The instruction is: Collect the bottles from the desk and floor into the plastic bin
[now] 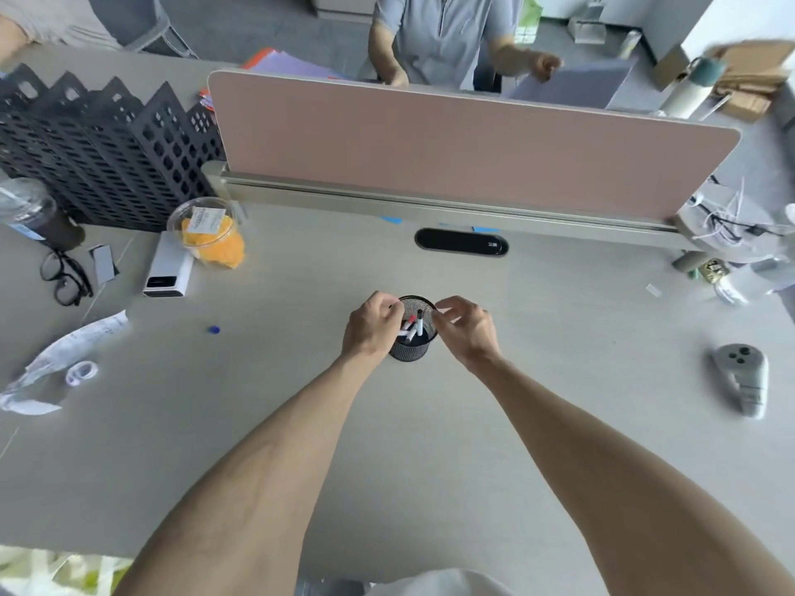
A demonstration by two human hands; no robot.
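Of the bottles we can pick out, the largest is the white flask (687, 91) w/ teal lid, upright on the far side beyond the divider (473, 144); prob rigid and heavier if full, so we'd grip it round the body, not the lid; the smaller one is a clear bottle (717, 277) at the desk's (301, 402) right edge, just beside a cable tangle (727, 228); it's blurred, but looks like thin plastic, so light, easily dented and a bit slick; we'd take it mid-body or at the neck. No bin in view, nor any floor bottles. Neither hand is on a bottle: our left hand (372, 324) and right hand (466, 326) sit either side of a mesh cup (411, 348) holding markers (414, 326); left fingers curled in at the rim, right thumb and forefinger drawn close together near the rim; we can't tell whether either actually grips cup or marker. Around us, big to small: black file rack (107, 152) far left; another person (439, 36) opposite; grey device (742, 380) on the right, lying btw us and the clear bottle, so the reach should go over or behind it; crumpled paper (64, 350); white box (170, 268); tub of orange food (211, 234); lidded drink cup (28, 212); glasses (64, 277); blue cap (214, 329).
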